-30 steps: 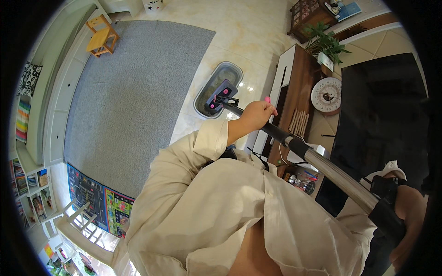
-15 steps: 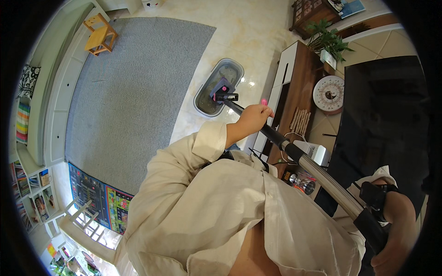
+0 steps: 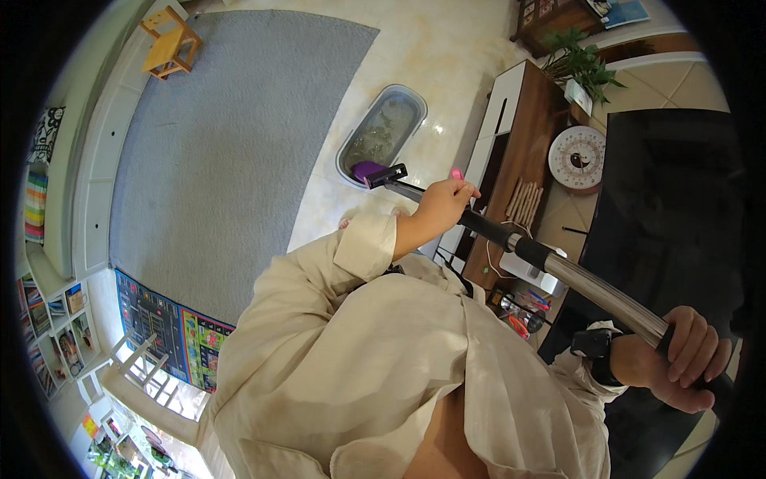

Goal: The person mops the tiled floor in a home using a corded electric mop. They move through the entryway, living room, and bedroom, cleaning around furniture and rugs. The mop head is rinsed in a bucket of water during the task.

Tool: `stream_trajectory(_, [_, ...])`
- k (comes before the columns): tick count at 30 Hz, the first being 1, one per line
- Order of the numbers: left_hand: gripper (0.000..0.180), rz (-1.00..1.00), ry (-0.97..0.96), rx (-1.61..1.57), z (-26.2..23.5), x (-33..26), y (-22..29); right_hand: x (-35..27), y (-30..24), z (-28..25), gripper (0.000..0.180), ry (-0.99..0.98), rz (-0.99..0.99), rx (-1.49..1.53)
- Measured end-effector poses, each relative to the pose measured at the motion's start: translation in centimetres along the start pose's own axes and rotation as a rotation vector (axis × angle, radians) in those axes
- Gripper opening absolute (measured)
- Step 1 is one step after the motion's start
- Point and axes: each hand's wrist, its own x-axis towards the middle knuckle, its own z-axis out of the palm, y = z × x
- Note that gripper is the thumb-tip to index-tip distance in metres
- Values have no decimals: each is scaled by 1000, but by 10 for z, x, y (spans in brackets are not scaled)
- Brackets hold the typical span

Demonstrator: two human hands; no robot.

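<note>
A long mop pole [image 3: 558, 267] runs diagonally, silver metal along its upper stretch with black grip sections. Its lower end carries a black clamp and a purple mop head [image 3: 369, 170], which rests at the near rim of a grey oval tub [image 3: 349, 144] holding murky water.

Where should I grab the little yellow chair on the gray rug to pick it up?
Take the yellow chair by the top rail of its backrest, coming from above and behind. It stands upright on the corner of the gray rug with open space around it, and that rail looks like the slimmest bar to wrap fingers around.
</note>
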Motion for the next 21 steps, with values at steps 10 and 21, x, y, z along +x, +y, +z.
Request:
stream_trajectory(10, [30,-83,25,-525,-20,13,-26,29,8,10,20,61,-115,1])
stream_trajectory(21, [31,906,99,604,-22,12,13,70,0,19,25,-59,-240,179])
